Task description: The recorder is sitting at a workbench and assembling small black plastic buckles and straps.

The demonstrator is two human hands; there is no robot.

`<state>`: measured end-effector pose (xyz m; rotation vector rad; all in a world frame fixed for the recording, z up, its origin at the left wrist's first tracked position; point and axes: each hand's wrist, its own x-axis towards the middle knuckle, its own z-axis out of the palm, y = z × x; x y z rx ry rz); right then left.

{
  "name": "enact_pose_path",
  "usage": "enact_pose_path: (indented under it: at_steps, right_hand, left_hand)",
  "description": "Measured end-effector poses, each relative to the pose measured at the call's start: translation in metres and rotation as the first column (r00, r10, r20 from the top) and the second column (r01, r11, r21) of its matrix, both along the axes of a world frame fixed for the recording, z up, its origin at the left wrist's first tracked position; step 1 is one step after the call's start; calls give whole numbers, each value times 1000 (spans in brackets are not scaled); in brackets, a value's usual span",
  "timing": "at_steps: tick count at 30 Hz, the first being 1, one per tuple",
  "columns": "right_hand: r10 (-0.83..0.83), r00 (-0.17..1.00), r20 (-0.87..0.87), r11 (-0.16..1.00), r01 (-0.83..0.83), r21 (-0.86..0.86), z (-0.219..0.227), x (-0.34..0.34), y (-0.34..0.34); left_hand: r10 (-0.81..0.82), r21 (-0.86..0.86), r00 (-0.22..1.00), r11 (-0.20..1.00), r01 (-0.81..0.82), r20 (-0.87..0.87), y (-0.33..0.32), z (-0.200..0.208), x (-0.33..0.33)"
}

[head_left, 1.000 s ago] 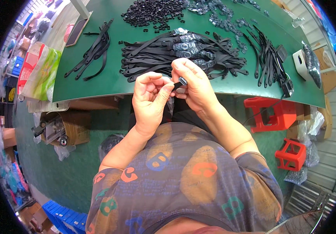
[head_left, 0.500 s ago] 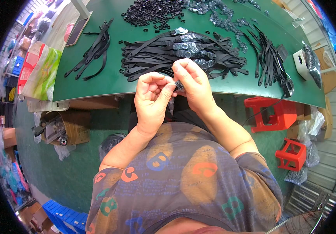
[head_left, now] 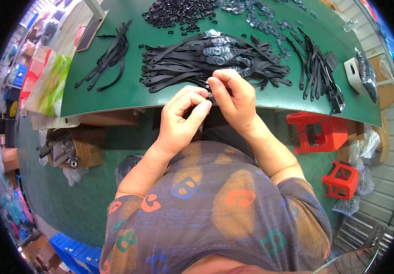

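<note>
At the table's near edge, my left hand [head_left: 182,116] is closed in a pinch, thumb against forefinger. My right hand [head_left: 236,101] faces it, thumb and fingers also pinched together. Between the fingertips shows a bit of a small black plastic piece [head_left: 210,97]; the fingers cover most of it. Just beyond the hands lies a wide pile of black straps [head_left: 174,73], with clear plastic buckles [head_left: 219,51] along its middle.
The green table [head_left: 135,98] carries a heap of small black clips [head_left: 178,16], scattered clear plastic parts [head_left: 263,20], and loose straps at left [head_left: 110,61] and right [head_left: 313,68]. A phone [head_left: 90,34] lies far left. Red stools [head_left: 318,132] stand below right.
The small black piece has become more hidden between my fingers. My left fingers have closed into a tighter ring, and my right hand has shifted slightly right.
</note>
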<state>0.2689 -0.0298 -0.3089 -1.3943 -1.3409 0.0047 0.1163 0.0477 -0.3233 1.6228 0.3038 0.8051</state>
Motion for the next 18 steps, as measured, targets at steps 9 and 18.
enact_pose_path:
  at_steps: [9,18]
  right_hand:
    - [74,872,-485,961,-192,-200,2,6,-2]
    - [381,924,-41,891,-379,-251,22,25,-10]
  left_hand:
    - [-165,-329,973,920,211,162,2,11,-6]
    - [-37,-341,992,937,76,119,1,6,1]
